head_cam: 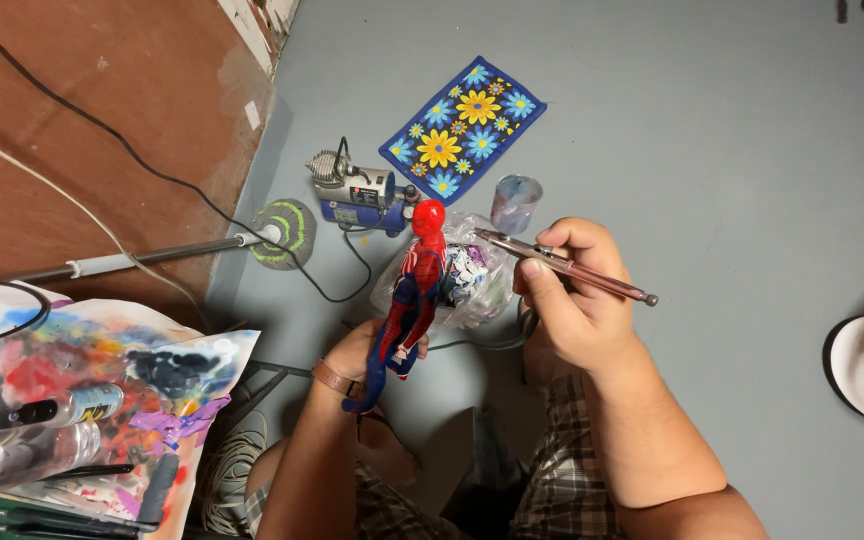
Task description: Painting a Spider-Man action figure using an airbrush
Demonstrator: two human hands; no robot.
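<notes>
Two hands are seen from above, both busy over a grey floor (712,130). The left hand (367,350) is closed around the legs of a red and blue action figure (414,300), which is held upright and slightly tilted, head uppermost. The right hand (567,300) is pinched on a slim metal airbrush (562,265), with the forefinger laid on top; the nozzle is aimed at the figure's upper body, close to it but apart.

Beneath the figure a crumpled plastic bag (477,285) of stained scraps is lying, with a small paint-smeared cup (515,203) just beside it. A small blue compressor (360,195) is standing near a flowered blue cloth (464,127). To the left, a paint-spattered sheet (122,370) is spread over a desk edge.

For the spraying to be done well, the figure would best be kept steady by the legs, clear of the surface being coated, and the nozzle held at an even gap. Light passes are judged safer than one heavy coat, since runs could gather in the moulded folds. The hose should be kept from brushing wet paint.
</notes>
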